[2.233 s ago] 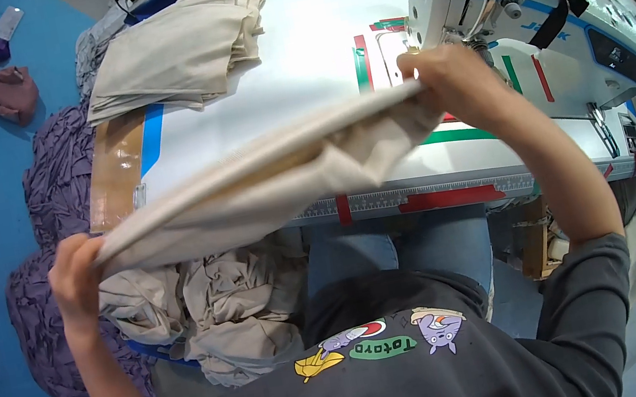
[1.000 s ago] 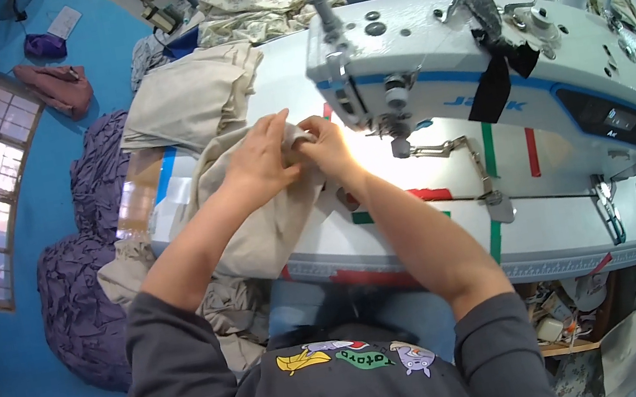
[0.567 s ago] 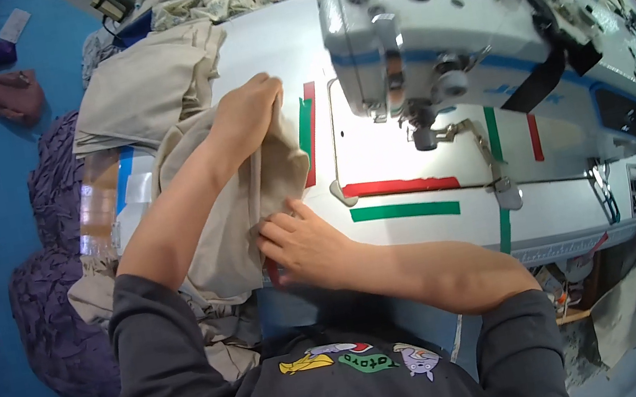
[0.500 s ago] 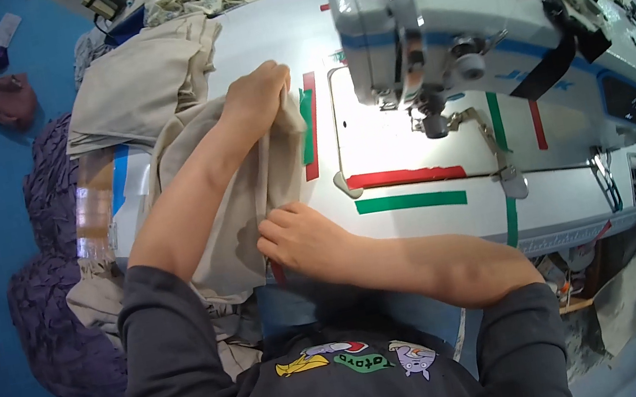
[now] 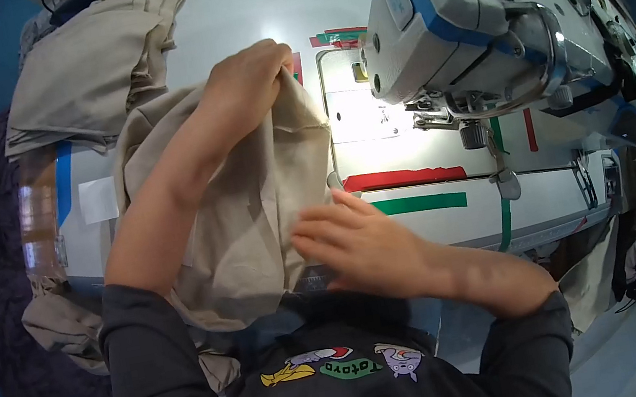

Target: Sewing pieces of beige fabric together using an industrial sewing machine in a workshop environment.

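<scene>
The beige cloth (image 5: 244, 211) lies on the table (image 5: 235, 17) left of the sewing machine (image 5: 475, 26), light and limp, so I judge it will sag and slip unless I take it by a folded edge. My left hand (image 5: 250, 78) is closed, pinching its top corner; my right hand (image 5: 360, 246) is open, fingers spread flat at its lower edge. My left arm covers much of the cloth, and I cannot make out the needle.

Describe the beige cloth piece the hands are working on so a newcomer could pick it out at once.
Start at the grey-and-blue sewing machine on the white table. Just left of its needle lies a beige woven cloth piece, draped over the table's near edge. Unlike the folded beige cloth stack farther left, the left hand pinches it and the right hand touches its edge.
</scene>
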Demonstrator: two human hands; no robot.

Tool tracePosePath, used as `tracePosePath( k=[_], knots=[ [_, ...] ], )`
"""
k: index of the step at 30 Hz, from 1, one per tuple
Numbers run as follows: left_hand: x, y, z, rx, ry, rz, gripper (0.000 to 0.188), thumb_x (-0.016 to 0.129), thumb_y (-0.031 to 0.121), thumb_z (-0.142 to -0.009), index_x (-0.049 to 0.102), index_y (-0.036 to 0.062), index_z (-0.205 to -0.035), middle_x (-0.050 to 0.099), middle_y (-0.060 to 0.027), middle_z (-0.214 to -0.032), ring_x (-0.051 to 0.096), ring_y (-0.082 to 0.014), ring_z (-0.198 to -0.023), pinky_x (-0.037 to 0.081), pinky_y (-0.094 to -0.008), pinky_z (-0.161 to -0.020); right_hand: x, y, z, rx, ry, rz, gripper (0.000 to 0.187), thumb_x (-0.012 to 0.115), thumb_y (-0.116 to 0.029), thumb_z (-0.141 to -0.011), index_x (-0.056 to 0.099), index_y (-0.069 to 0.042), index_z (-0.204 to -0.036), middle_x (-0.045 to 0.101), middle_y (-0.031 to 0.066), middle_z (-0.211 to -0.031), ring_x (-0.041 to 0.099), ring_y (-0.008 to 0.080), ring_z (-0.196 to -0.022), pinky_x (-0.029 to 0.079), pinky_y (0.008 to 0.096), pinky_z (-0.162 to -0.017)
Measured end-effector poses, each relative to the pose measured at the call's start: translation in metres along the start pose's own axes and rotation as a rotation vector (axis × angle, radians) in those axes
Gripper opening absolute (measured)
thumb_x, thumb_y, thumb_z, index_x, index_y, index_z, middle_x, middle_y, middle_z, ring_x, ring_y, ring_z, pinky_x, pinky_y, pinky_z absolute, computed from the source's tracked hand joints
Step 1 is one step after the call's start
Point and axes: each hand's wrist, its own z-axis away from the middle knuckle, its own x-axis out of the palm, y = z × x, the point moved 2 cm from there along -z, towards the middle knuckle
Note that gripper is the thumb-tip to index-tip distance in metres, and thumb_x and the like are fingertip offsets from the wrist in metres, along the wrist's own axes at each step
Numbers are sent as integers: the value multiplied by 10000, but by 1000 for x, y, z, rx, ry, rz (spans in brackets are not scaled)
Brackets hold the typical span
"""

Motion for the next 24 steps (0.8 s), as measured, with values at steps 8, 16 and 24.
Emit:
tracePosePath(
  k=[8, 16, 24],
  knots=[
    [-107, -71, -3, -258, -87, -351, 306, 451, -129, -711, 591, 31, -932, 642, -137, -895, 616, -256, -892, 486, -332, -841, 1, 24, 11, -148, -146, 195, 138, 628, -132, -731, 552, -91, -838, 539, 43, -821, 551, 209, -846, 467, 355, -924],
    [-18, -4, -12, 31, -265, 158, 236, 580, 24, -755, 635, 52, -983, 662, -186, -959, 645, -352, -903, 494, -393, -766, -10, 2, 43, -89, -441, -164, 65, 566, -136, -830, 548, -75, -839, 570, 66, -752, 599, 255, -791, 495, 355, -677],
    [-8, 4, 37, 3, -159, 56, 254, 720, 81, -735, 613, 92, -965, 663, -130, -895, 638, -349, -881, 492, -432, -757, -52, 19, 43, 87, -301, 30, 262, 715, -162, -768, 641, -103, -1013, 619, 53, -895, 660, 214, -812, 523, 345, -565]
  ],
)
